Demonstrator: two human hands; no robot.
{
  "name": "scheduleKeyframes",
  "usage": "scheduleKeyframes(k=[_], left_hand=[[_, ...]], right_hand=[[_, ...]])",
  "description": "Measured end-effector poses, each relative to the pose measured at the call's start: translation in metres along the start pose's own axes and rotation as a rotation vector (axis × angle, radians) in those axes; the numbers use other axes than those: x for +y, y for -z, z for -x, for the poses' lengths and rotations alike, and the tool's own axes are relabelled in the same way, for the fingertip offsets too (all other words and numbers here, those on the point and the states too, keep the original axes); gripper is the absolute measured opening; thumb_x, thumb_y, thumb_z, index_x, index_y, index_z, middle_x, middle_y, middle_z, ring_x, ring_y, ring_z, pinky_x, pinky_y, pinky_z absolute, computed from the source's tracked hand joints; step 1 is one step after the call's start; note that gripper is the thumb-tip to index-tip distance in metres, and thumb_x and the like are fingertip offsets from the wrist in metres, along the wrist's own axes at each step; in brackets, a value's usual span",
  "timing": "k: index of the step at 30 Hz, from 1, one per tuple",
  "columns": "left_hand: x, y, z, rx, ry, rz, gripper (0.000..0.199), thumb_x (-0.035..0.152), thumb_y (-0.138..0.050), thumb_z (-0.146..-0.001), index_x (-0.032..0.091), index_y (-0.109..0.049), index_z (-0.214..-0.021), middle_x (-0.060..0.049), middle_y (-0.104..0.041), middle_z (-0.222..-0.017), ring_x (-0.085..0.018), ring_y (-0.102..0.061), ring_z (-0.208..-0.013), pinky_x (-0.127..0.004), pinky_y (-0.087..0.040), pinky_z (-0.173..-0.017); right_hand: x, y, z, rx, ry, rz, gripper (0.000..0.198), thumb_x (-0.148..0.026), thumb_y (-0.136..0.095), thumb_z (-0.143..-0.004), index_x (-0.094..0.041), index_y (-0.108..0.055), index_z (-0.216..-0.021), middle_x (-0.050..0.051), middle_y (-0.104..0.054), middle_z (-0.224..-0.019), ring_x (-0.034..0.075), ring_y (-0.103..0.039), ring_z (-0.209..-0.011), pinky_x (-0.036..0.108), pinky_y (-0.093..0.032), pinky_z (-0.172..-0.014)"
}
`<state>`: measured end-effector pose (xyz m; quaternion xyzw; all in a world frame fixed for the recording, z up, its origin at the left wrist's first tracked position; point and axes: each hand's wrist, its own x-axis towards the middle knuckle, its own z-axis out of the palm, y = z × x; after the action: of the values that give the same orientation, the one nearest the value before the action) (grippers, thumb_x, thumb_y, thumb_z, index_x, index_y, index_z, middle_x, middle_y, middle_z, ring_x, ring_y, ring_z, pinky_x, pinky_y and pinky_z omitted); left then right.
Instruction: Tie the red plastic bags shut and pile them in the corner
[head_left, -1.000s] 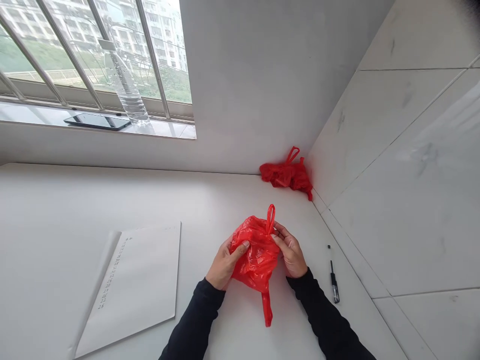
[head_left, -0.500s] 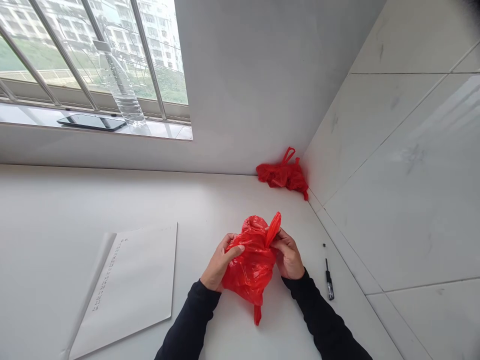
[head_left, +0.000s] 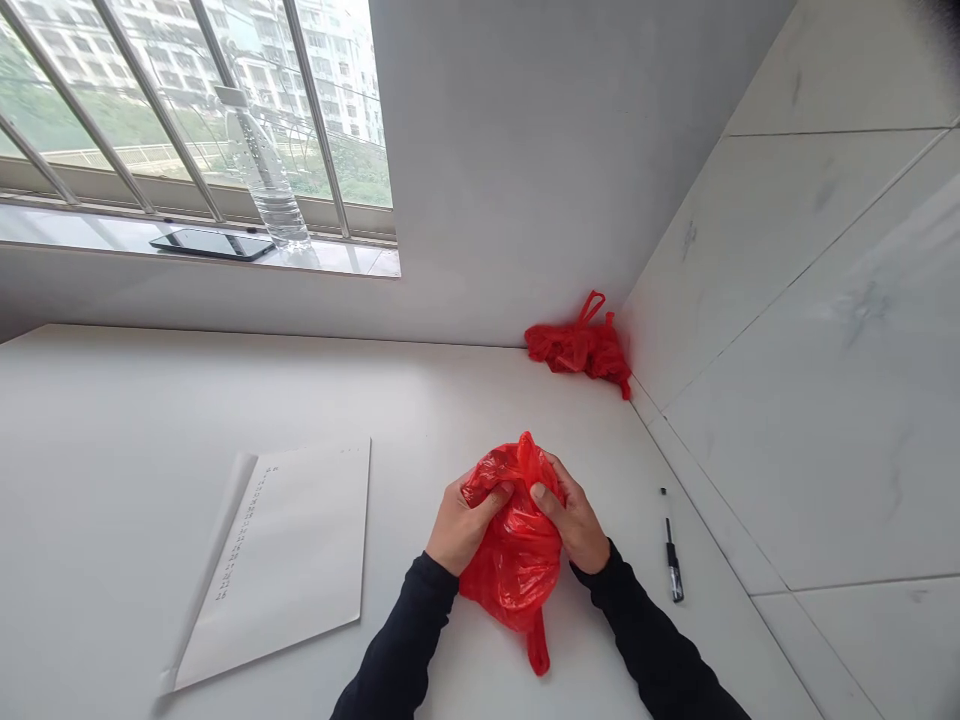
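Centrally, 1 crumpled red plastic bag [head_left: 511, 575] is located between the left hand [head_left: 459, 528] and the right hand [head_left: 581, 525], over the near part of the white table [head_left: 420, 400]. The left hand is partly closed and grips the bag's left side, thumb on top. The right hand is partly closed and grips the right side, thumb on top. 1 handle [head_left: 538, 645] extends from the near end of the bag. A paper pad [head_left: 300, 550] lies to the left; a pen [head_left: 673, 572] lies to the right. A 2nd red bag [head_left: 577, 350] occupies the far right corner.
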<state>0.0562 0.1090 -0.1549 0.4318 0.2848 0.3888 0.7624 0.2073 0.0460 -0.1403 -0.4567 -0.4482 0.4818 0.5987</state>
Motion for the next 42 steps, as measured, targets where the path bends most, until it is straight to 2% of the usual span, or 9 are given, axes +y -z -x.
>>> scheduleKeyframes(k=[4,7,17,21,24,29,34,37,42], left_hand=[[-0.003,-0.003,0.001,-0.036,-0.018,-0.059,0.025,0.039,-0.074,-0.082,0.016,-0.070,-0.088,-0.006,-0.074,-0.087,-0.021,-0.066,-0.078,-0.030,-0.051,-0.074],[-0.004,-0.002,0.000,-0.003,-0.043,-0.072,0.026,0.040,-0.074,-0.082,0.017,-0.069,-0.095,-0.006,-0.073,-0.095,-0.021,-0.066,-0.085,-0.031,-0.052,-0.078],[-0.002,-0.004,0.001,0.081,-0.018,-0.140,0.035,0.047,-0.071,-0.082,0.016,-0.062,-0.067,-0.001,-0.067,-0.065,-0.016,-0.059,-0.060,-0.027,-0.046,-0.059],[0.002,-0.007,0.003,-0.008,-0.012,-0.143,0.026,0.040,-0.078,-0.076,0.017,-0.069,-0.084,-0.004,-0.073,-0.081,-0.020,-0.065,-0.074,-0.030,-0.052,-0.070],[0.001,-0.007,0.003,-0.039,-0.025,-0.122,0.028,0.032,-0.082,-0.072,0.017,-0.071,-0.092,-0.005,-0.073,-0.089,-0.023,-0.067,-0.082,-0.033,-0.053,-0.076],[-0.006,-0.002,0.000,0.034,-0.032,-0.098,0.023,0.036,-0.079,-0.075,0.016,-0.068,-0.076,-0.002,-0.068,-0.072,-0.017,-0.062,-0.067,-0.029,-0.050,-0.065],[-0.003,-0.001,0.000,0.039,0.004,-0.103,0.028,0.041,-0.075,-0.079,0.016,-0.065,-0.071,-0.003,-0.067,-0.069,-0.017,-0.061,-0.064,-0.029,-0.049,-0.062],[0.003,-0.002,0.003,-0.022,0.025,-0.098,0.026,0.036,-0.077,-0.076,0.016,-0.069,-0.091,-0.006,-0.072,-0.085,-0.022,-0.066,-0.075,-0.033,-0.053,-0.070],[0.004,0.000,0.003,-0.160,0.014,-0.115,0.060,0.019,-0.074,-0.074,0.021,-0.056,-0.131,-0.010,-0.069,-0.116,-0.025,-0.067,-0.098,-0.036,-0.053,-0.086]], right_hand=[[-0.004,-0.001,-0.002,0.078,0.005,0.024,0.024,-0.043,-0.070,-0.088,-0.025,-0.069,-0.104,0.003,-0.069,-0.094,0.020,-0.062,-0.080,0.033,-0.050,-0.077],[-0.002,0.003,-0.004,0.111,-0.002,0.014,0.018,-0.040,-0.069,-0.088,-0.024,-0.069,-0.098,0.001,-0.066,-0.087,0.019,-0.059,-0.076,0.032,-0.050,-0.074],[0.007,0.005,-0.006,0.167,0.005,0.049,0.025,-0.046,-0.065,-0.090,-0.022,-0.072,-0.094,0.000,-0.063,-0.077,0.017,-0.054,-0.069,0.029,-0.046,-0.066],[0.010,0.008,-0.005,0.160,-0.037,0.036,0.026,-0.046,-0.071,-0.086,-0.021,-0.070,-0.078,-0.003,-0.055,-0.066,0.013,-0.047,-0.059,0.027,-0.041,-0.057],[0.010,0.008,-0.004,0.135,-0.056,0.043,0.025,-0.046,-0.073,-0.084,-0.021,-0.072,-0.082,-0.001,-0.060,-0.072,0.015,-0.052,-0.065,0.028,-0.045,-0.061],[0.003,0.003,-0.003,0.053,-0.048,0.098,0.032,-0.048,-0.068,-0.087,-0.024,-0.070,-0.109,0.004,-0.069,-0.099,0.022,-0.062,-0.088,0.033,-0.052,-0.080],[0.003,0.003,-0.003,0.045,-0.060,0.075,0.025,-0.045,-0.070,-0.087,-0.021,-0.069,-0.095,0.002,-0.067,-0.086,0.020,-0.060,-0.077,0.032,-0.052,-0.072],[0.008,0.010,-0.005,0.176,-0.021,0.059,0.024,-0.045,-0.071,-0.085,-0.021,-0.068,-0.086,0.000,-0.064,-0.078,0.018,-0.056,-0.070,0.030,-0.049,-0.066],[0.017,0.020,-0.010,0.334,0.017,0.002,0.027,-0.048,-0.071,-0.084,-0.023,-0.068,-0.094,0.001,-0.066,-0.082,0.020,-0.060,-0.075,0.032,-0.051,-0.069]])
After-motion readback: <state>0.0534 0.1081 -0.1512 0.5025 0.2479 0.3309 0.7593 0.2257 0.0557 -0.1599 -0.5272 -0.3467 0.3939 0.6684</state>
